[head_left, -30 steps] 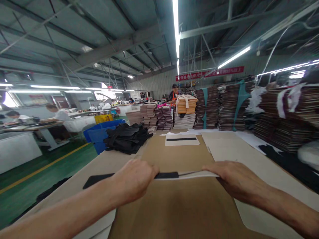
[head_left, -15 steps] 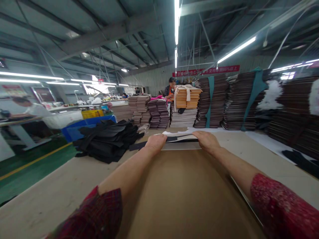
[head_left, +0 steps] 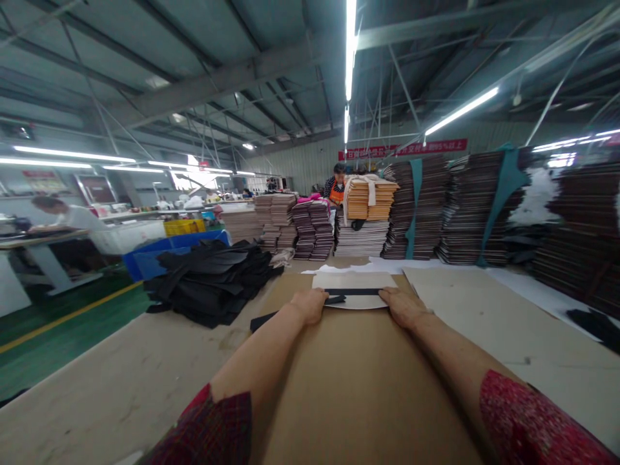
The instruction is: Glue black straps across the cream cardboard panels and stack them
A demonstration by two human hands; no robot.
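Observation:
A black strip runs across a pale flat panel, with a short loose black end near its left side. My left hand is closed at the strip's left end, by the panel's edge. Closed at the other end is my right hand, its thumb and fingers on the strip beside the panel's right edge. My fingers hide both ends, so whether they also grip the panel is unclear. Under the panel lies a large brown board.
A heap of black cut pieces lies to the left on the table. Tall stacks of dark sheets and a bundle of orange pieces stand at the back. Another person is behind them. A pale sheet lies right.
My hands have come down and slightly nearer. The panel was seen nearly edge-on and now shows its upper face, with the black strip straight across it. The view has tilted slightly upward.

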